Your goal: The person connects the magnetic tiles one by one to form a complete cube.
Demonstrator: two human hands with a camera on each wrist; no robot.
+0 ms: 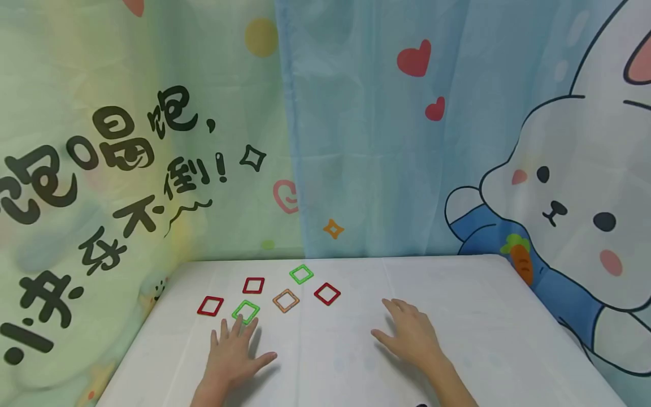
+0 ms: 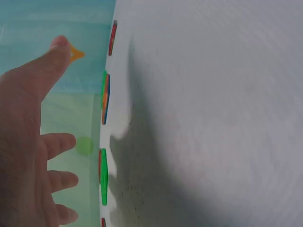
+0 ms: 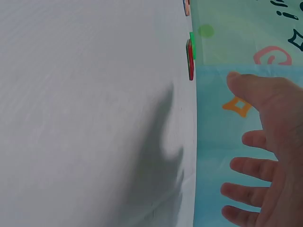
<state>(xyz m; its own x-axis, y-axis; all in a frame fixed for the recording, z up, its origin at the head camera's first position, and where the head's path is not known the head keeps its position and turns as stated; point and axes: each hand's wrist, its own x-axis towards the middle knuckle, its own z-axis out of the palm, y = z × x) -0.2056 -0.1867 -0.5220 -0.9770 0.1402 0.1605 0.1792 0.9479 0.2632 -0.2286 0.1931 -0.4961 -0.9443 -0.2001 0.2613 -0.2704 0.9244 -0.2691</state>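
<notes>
Several small square frames lie on the white table. In the head view two are green, a far green frame (image 1: 309, 273) and a near green frame (image 1: 255, 308). Three are red: a left red frame (image 1: 200, 309), a middle red frame (image 1: 244, 285) and a right red frame (image 1: 333, 299). Among them lies an orange-brown frame (image 1: 278, 305). My left hand (image 1: 231, 353) hovers with fingers spread, its fingertips overlapping the near green frame in this view. My right hand (image 1: 414, 336) hovers to the right of the frames, fingers extended, holding nothing. Both hands cast shadows on the table.
The white table (image 1: 488, 316) reaches back to a printed curtain (image 1: 366, 169) with a rabbit, hearts and black lettering. A small dark object (image 1: 421, 405) shows at the bottom edge of the head view, left of the right forearm.
</notes>
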